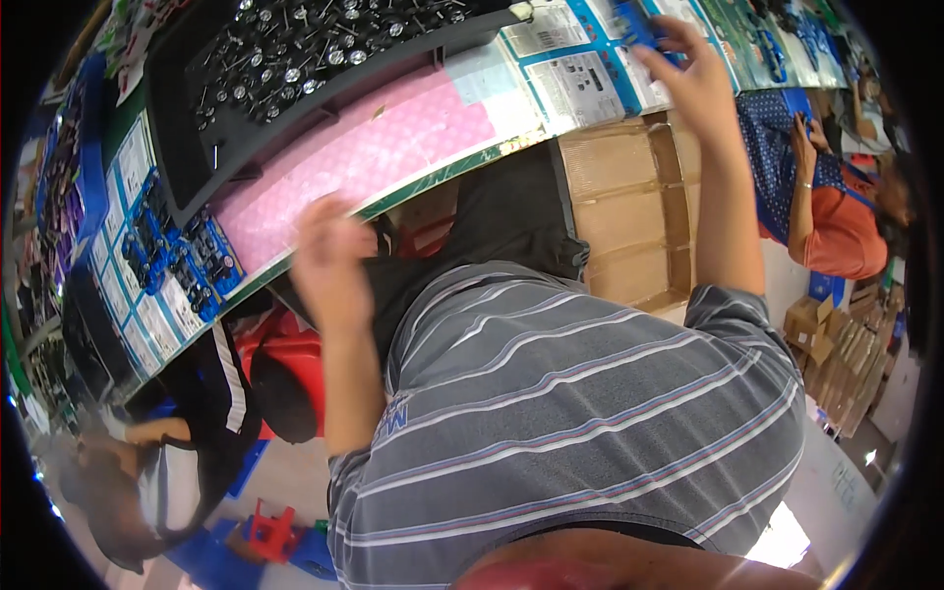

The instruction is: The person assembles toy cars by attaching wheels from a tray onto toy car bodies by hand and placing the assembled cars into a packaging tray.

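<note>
My right hand (693,84) pinches a blue card (634,25) at the worktop's (393,147) far edge; my left hand (329,261) blurs, grip unclear. Next, I'd say, placing it squarely.

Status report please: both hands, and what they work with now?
Left hand blurred at the pink mat edge, grip unclear. Right hand reaching to blue package on bench. Nothing blocks them.

Bright, even overhead lighting; soft shadow under counter (413,197) edge. Heavy fisheye bending, black vignette around rim. Left hand (329,261) smeared by motion blur; right hand (688,79) slightly soft. Blown-out glare patch lower right. Bottom foreground out of focus.
</note>
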Demonstrator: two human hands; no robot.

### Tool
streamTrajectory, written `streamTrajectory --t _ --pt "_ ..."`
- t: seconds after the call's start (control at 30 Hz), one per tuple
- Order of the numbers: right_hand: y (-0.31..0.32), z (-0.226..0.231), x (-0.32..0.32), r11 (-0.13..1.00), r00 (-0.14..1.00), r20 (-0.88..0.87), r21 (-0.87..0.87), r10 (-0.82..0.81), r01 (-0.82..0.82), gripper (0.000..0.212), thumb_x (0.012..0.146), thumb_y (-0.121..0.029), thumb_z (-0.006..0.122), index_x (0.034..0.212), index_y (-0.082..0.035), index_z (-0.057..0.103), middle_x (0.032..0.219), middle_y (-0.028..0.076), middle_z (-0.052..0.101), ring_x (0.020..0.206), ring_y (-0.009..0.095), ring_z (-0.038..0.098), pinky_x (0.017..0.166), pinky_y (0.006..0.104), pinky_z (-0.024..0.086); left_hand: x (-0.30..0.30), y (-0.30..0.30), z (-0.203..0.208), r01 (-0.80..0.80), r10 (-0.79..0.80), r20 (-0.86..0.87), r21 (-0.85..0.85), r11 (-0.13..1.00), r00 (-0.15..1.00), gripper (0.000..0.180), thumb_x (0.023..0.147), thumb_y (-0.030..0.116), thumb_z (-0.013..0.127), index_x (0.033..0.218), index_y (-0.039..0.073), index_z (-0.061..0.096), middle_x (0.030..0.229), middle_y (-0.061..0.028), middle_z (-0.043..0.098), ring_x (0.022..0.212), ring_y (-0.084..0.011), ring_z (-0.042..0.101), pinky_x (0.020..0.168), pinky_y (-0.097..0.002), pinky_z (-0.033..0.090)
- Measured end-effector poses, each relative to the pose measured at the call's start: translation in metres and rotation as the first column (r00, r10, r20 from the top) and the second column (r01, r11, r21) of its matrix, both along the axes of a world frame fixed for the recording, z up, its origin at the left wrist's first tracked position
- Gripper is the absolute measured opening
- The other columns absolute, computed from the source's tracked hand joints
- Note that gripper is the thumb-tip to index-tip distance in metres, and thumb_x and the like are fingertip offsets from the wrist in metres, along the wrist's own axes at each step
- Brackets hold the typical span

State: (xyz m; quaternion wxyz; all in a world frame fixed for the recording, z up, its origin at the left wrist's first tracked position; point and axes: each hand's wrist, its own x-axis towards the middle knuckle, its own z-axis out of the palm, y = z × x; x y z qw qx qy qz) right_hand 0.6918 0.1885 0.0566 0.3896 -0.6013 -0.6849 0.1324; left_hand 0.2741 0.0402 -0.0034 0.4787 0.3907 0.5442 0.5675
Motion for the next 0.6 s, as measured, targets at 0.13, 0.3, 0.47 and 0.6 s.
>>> streamTrajectory --t 0.13,0.3,0.47,0.6 --pt "-0.051 0.027 -0.128 0.771 0.772 -0.133 -0.069 0.622 -0.633 0.056 0.075 -0.023 0.085 0.123 -0.005 0.061 0.116 0.009 0.063 0.105 0.021 0.061 0.087 0.034 0.05 0.065 0.014 0.004 0.301 -0.394 0.527 0.257 0.919 0.753 0.087 0.087 0.044 0.074 0.148 0.005 0.025 0.127 -0.017 0.055 0.073 -0.0156 0.059 0.06 -0.0236 0.047" --pt "0.021 0.048 -0.171 0.815 0.814 -0.055 -0.011 0.578 -0.579 0.022 0.076 -0.011 0.078 0.092 0.001 0.07 0.092 0.018 0.07 0.078 0.028 0.069 0.069 0.039 0.053 0.034 0.025 0.006 0.198 -0.263 0.36 0.208 0.958 0.895 0.05 0.088 0.017 0.064 0.131 0.001 0.044 0.122 -0.0175 0.056 0.084 -0.0167 0.061 0.053 -0.0245 0.047" --pt "0.113 0.023 -0.19 0.896 0.676 0.604 -0.167 0.422 -0.411 0.02 0.073 -0.014 0.076 0.09 -0.003 0.074 0.084 0.019 0.07 0.081 0.036 0.068 0.073 0.0409 0.055 0.03 0.019 -0.009 0.185 -0.229 0.409 0.145 0.972 0.883 0.048 0.098 0.016 0.058 0.139 0.003 0.038 0.105 -0.0113 0.061 0.075 -0.0152 0.06 0.053 -0.0256 0.046" --pt "0.133 0.022 -0.216 0.827 0.48 0.681 -0.384 0.553 -0.41 0.021 0.07 -0.016 0.077 0.089 -0.006 0.075 0.087 0.019 0.071 0.084 0.036 0.069 0.075 0.0416 0.055 0.03 0.002 -0.017 0.081 -0.099 0.449 0.059 0.995 0.888 0.05 0.098 0.02 0.06 0.14 0.004 0.037 0.106 -0.0115 0.061 0.076 -0.0158 0.062 0.053 -0.0253 0.046"
